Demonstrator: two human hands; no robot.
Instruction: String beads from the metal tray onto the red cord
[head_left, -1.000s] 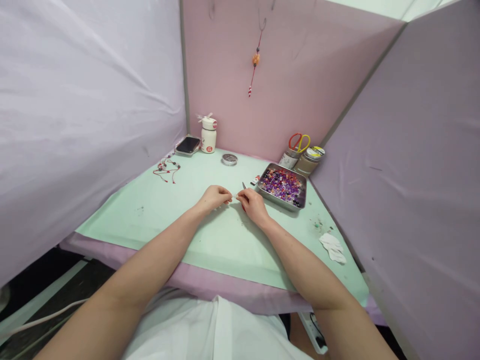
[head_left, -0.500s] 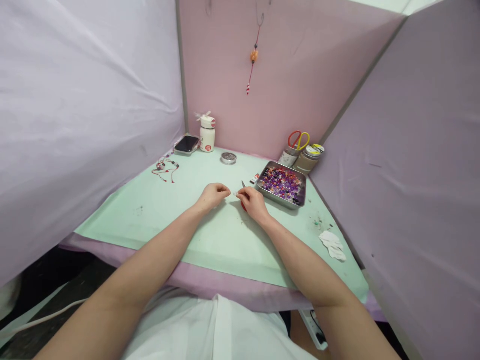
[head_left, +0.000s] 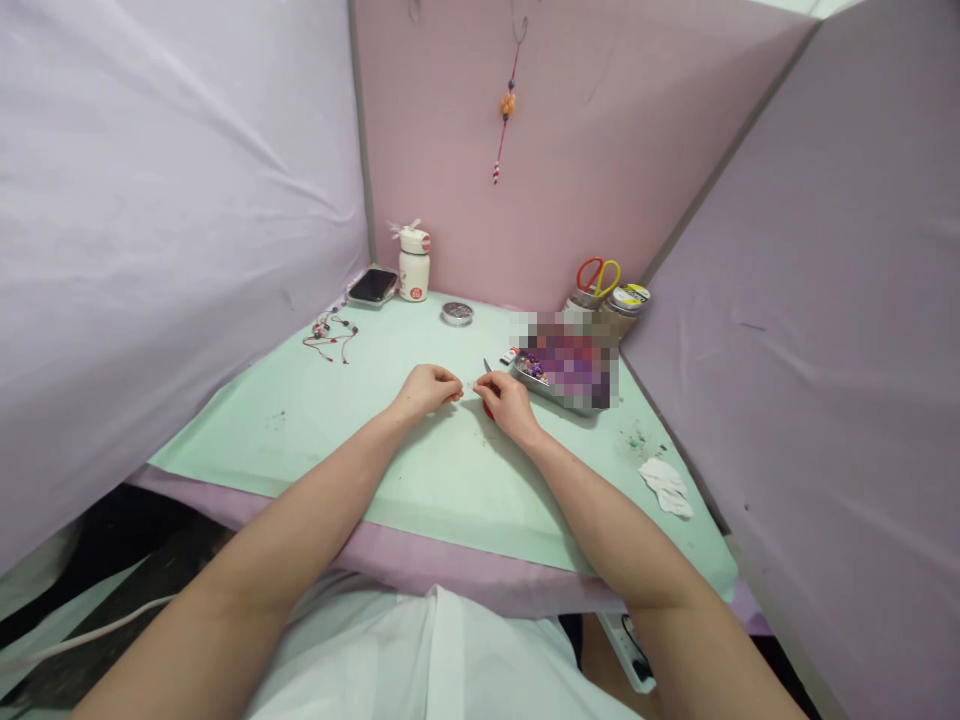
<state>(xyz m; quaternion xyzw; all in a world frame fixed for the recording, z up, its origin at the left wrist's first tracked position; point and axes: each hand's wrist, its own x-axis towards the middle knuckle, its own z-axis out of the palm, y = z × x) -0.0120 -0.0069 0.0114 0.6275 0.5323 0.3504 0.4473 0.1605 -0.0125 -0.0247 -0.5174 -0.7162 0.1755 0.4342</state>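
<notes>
Over the middle of the green table cover, my left hand [head_left: 429,389] is closed, thumb and fingertips pinched together. Whatever it holds, if anything, is too small to name. Just to its right, my right hand [head_left: 508,398] is also closed in a pinch. At its fingertips is a tiny clear piece [head_left: 472,386], possibly a bead, lying in the small gap between the hands. A pointed metal blade [head_left: 487,366] sticks out above the right fingers, and a red part [head_left: 487,409] peeks out beneath them; the right hand hides what joins them.
A metal tray [head_left: 559,404] of mixed beads, partly pixelated, stands right of my hands. Behind it are red and yellow scissors [head_left: 598,276] in a holder and a lidded jar [head_left: 627,308]. A round tin [head_left: 457,314], white bottle [head_left: 415,265], phone [head_left: 373,285], beaded cords [head_left: 330,332] and crumpled tissue [head_left: 665,487] lie around.
Both hands keep nearly the same place and pinch, with the left fingertips shifting very slightly. The view tilts a little, and part of the bead tray is now pixelated.
</notes>
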